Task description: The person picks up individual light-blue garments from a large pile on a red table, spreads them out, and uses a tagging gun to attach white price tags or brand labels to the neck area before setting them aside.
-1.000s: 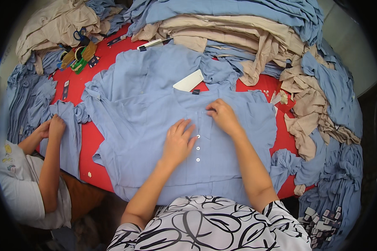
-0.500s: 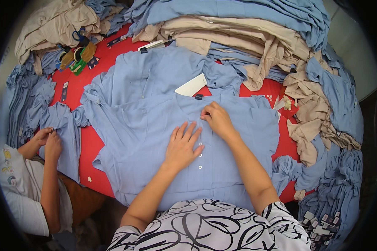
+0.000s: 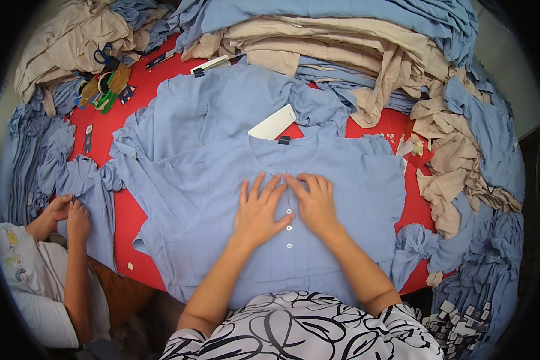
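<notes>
A light blue blouse [image 3: 192, 222] lies spread face up, its white buttons [image 3: 289, 228] running down the front placket. On its left front, just beside the placket, my left hand [image 3: 258, 211] rests flat with the fingers spread. My right hand [image 3: 313, 203] lies on the other side of the placket, fingers stretched out and their tips near the neck opening. Both index fingertips come close together at the top of the placket. Behind the collar a white card [image 3: 272, 123] lies on a second blue blouse [image 3: 222, 96].
Blue and beige garments [image 3: 342, 36] are heaped along the back of the red table [image 3: 132, 240]. Scissors [image 3: 104, 55] and tape rolls [image 3: 105, 90] sit at the back left. At left another person's hands [image 3: 71, 213] handle blue cloth. Tagged blue garments [image 3: 462, 318] hang at lower right.
My right hand has come down from the neckline, its pinch opened, and now lies flat beside the placket. My left hand stays nearly in place.
</notes>
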The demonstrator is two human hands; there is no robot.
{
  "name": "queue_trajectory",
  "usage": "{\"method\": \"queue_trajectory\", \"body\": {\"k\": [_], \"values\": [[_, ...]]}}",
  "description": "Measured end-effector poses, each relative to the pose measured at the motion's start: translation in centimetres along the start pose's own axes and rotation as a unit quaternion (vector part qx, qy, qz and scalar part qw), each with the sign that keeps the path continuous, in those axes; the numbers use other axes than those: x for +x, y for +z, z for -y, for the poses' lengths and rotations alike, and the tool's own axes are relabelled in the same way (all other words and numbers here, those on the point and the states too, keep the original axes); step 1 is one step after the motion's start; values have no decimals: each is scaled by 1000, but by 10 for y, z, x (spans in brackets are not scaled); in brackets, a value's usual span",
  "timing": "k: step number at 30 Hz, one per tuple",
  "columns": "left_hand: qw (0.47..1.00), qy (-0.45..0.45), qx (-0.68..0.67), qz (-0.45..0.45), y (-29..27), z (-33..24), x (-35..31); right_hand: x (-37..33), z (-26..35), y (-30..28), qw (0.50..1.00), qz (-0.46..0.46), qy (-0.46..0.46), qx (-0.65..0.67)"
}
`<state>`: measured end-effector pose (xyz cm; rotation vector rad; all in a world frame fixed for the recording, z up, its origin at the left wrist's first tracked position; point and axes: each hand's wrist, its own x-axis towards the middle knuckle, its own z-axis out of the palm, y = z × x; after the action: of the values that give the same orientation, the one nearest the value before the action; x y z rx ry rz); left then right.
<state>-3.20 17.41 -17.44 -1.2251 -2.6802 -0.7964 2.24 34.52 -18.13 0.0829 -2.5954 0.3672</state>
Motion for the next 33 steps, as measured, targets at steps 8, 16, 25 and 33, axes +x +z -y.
{"method": "queue_trajectory", "body": {"k": [8,16,25,33], "values": [[999,2,-21,-27,2,-3,-8,10,9,-1,997,45,-5,-66],[998,30,-17,-50,-1,-2,-13,28,-16,-9,986,144,36,75],[996,83,0,-19,7,-21,-46,30,-8,-1,993,112,-38,1],[996,79,-9,-27,6,-25,-54,36,-17,11,984,92,67,138]]}}
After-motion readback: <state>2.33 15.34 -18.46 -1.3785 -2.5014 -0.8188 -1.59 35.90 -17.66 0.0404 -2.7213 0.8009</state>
